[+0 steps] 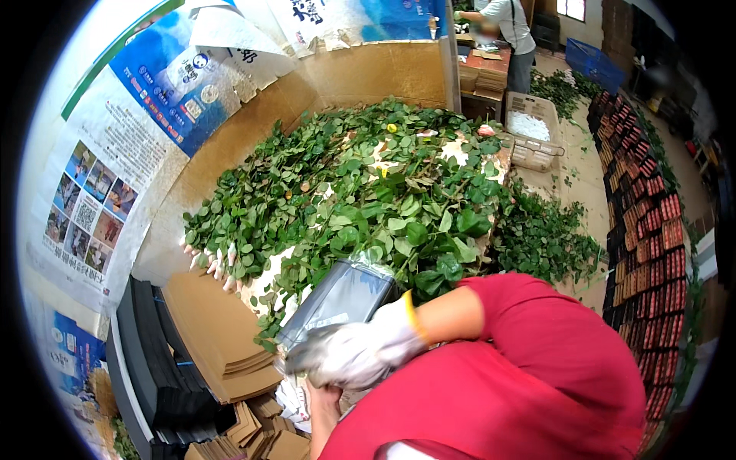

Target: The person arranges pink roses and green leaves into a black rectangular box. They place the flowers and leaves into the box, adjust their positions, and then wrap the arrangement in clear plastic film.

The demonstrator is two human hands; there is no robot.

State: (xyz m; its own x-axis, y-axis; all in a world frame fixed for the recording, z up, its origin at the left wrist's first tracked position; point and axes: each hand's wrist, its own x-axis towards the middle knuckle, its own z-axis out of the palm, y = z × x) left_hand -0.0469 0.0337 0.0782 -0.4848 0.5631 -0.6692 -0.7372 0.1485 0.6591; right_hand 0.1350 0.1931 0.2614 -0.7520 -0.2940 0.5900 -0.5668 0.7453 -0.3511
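Observation:
A dark grey wrapped bundle (pixel 337 295) with a clear plastic edge at its far end lies tilted at the near side of a large heap of green leafy stems (pixel 368 184). My right hand (pixel 356 353), in a white glove with grey fingers and a yellow cuff, reaches across from the right. Its fingers are bent and closed at the bundle's near end, slightly blurred. Under it is my left hand (pixel 325 395), seemingly bare, with its fingers mostly hidden behind the glove. White crumpled material (pixel 293 402) lies beside the left wrist.
Brown cardboard sheets (pixel 218 330) and black sheets (pixel 157 360) are stacked at left, with small cardboard pieces (pixel 264 429) below. Cardboard walls (pixel 376 73) bound the heap. A beige crate (pixel 529 126), a person (pixel 514 34) and rows of black-and-red stacked packs (pixel 644 238) stand further right.

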